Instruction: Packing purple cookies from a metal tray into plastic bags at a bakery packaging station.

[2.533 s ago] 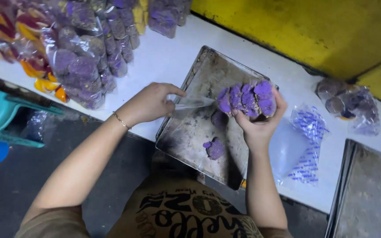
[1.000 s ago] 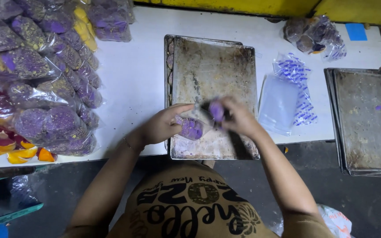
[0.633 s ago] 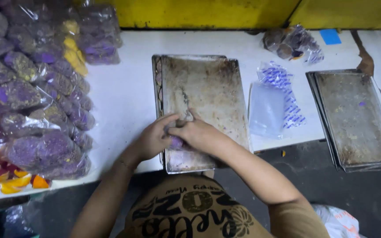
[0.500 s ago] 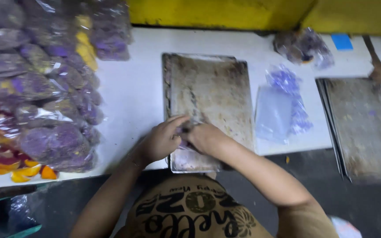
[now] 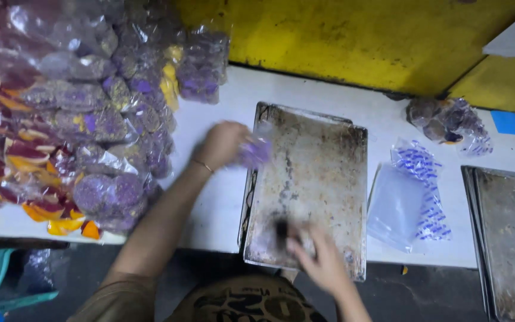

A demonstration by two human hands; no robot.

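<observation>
Two hands are at work over a white desk [image 5: 210, 197]; the left hand [image 5: 225, 145] is stretched out past the left rim of a worn, stained baking tray [image 5: 323, 173] and is closed around a small clear bag of purple pieces [image 5: 254, 152], which shows blurred just at the tray's upper left corner. The right hand [image 5: 320, 259] sits low over the tray's near edge — its fingers curled loosely beside a small dark thing [image 5: 281, 229] that lies on the metal; motion blur hides what that thing is and whether the fingers touch it, so I cannot tell if this hand grips anything. The two hands are well apart, one at the tray's far left, one at its near edge.

Left of the tray a heap of filled clear bags [image 5: 90, 119] covers the desk (purple pieces in most, some with yellow, orange and red); the left forearm, with a thin bracelet [image 5: 204, 166] at the wrist, crosses just beside the heap. Right of the tray lies a flat stack of empty clear bags with blue print [image 5: 412, 197], then a second tray [image 5: 508, 238] at the picture's edge. Behind those — near the yellow wall [image 5: 359, 42] — rests another filled bag [image 5: 448, 122].
</observation>
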